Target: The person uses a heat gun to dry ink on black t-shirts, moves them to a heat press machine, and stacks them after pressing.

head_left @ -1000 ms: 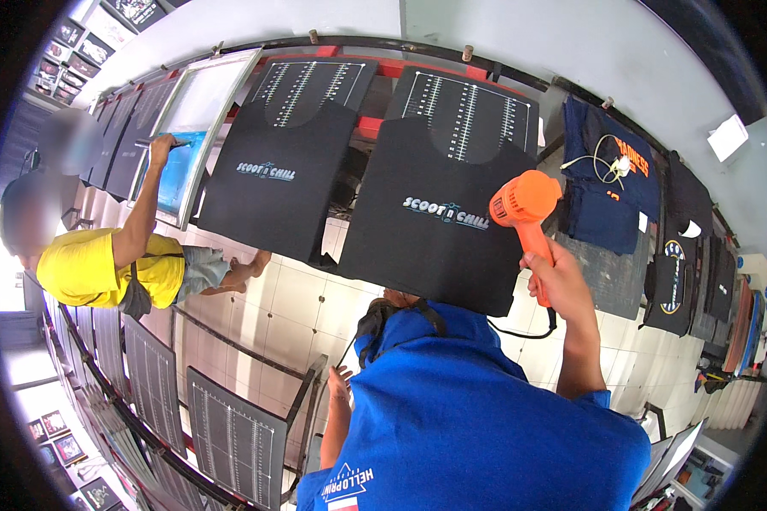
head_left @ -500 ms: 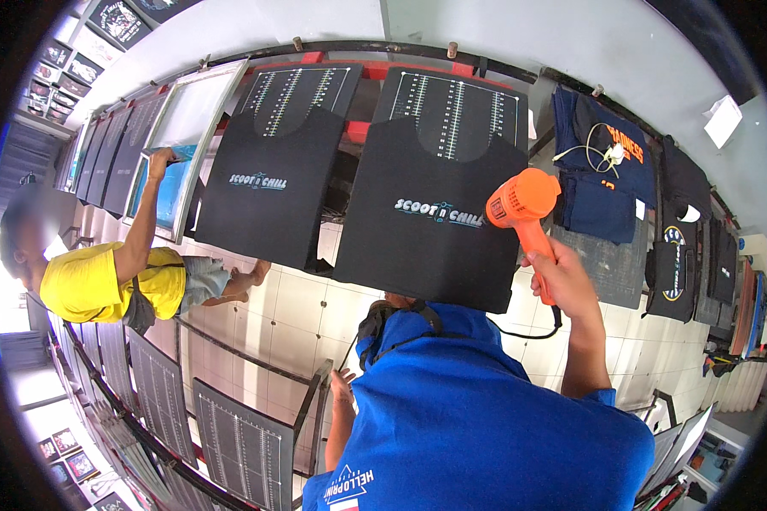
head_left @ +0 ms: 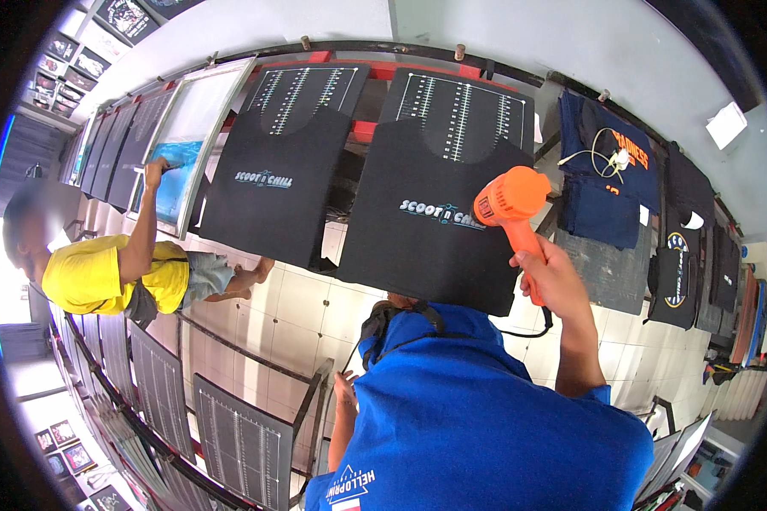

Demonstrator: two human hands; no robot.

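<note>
My right hand (head_left: 552, 277) grips the handle of an orange heat gun (head_left: 510, 198), whose nozzle points at the pale printed lettering on a black T-shirt (head_left: 426, 243) stretched over a printing board. A dark cord hangs from the gun below my wrist. A second black T-shirt (head_left: 273, 200) with the same print lies on the board to the left. My left hand (head_left: 344, 397) hangs low beside my blue shirt, close to a metal rail (head_left: 315, 400), with nothing seen in it; whether it touches the rail I cannot tell.
A person in a yellow shirt (head_left: 102, 277) at the left reaches onto a framed screen with a blue panel (head_left: 175, 183). Dark garments (head_left: 605, 183) lie on boards to the right. Gridded black boards (head_left: 239, 434) line the lower left above a tiled floor.
The heat gun has stayed over the print on the right-hand black T-shirt, shifting only slightly. The person in yellow keeps a hand on the screen frame.
</note>
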